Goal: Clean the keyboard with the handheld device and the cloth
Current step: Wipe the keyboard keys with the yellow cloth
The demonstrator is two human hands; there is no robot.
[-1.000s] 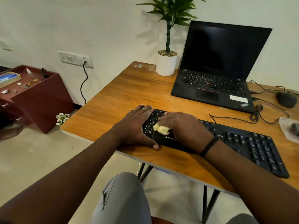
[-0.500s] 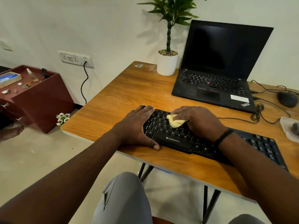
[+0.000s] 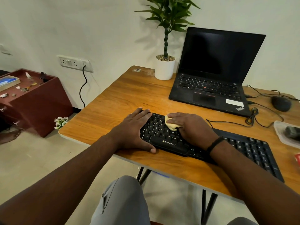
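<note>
A black keyboard lies along the near edge of the wooden table. My left hand lies flat over the keyboard's left end, fingers straight, thumb against its front edge. My right hand holds a small bunched yellow cloth and presses it on the keys left of the middle. A dark handheld device rests in a clear tray at the far right, away from both hands.
An open black laptop stands behind the keyboard, a white potted plant to its left. A black mouse and loose cables lie at the right. A dark red cabinet stands on the floor at left.
My right hand has carried the cloth up the keys from the front row towards the back rows and slightly right. The left hand has stayed in place on the keyboard's left end.
</note>
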